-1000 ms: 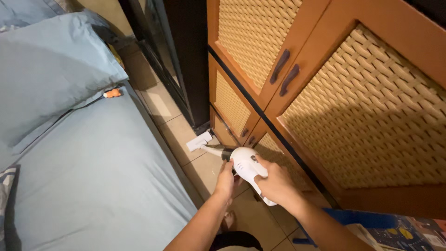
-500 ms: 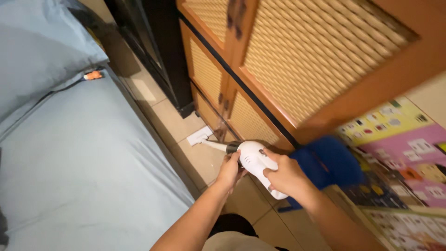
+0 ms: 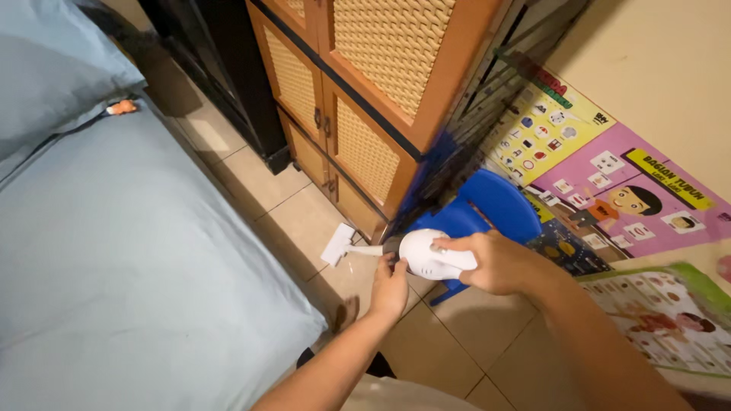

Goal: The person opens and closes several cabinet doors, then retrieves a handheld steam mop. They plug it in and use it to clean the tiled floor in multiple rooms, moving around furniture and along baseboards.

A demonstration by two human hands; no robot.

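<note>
right hand [image 3: 499,262]: wrapped round white handheld vacuum [image 3: 430,255] body
left hand [image 3: 391,288]: closed at its neck
axis: nozzle [image 3: 339,245] leftward, on floor tile [image 3: 304,221] by wicker cabinet [image 3: 358,144]

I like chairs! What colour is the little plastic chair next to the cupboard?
The small plastic chair is bright blue, seen best in the head view.

A home bedroom: a bed [image 3: 137,251] with blue sheet and pillow [image 3: 53,68], a rattan-door wardrobe [image 3: 365,68], children's posters [image 3: 609,183], tiled floor [image 3: 289,213].
</note>
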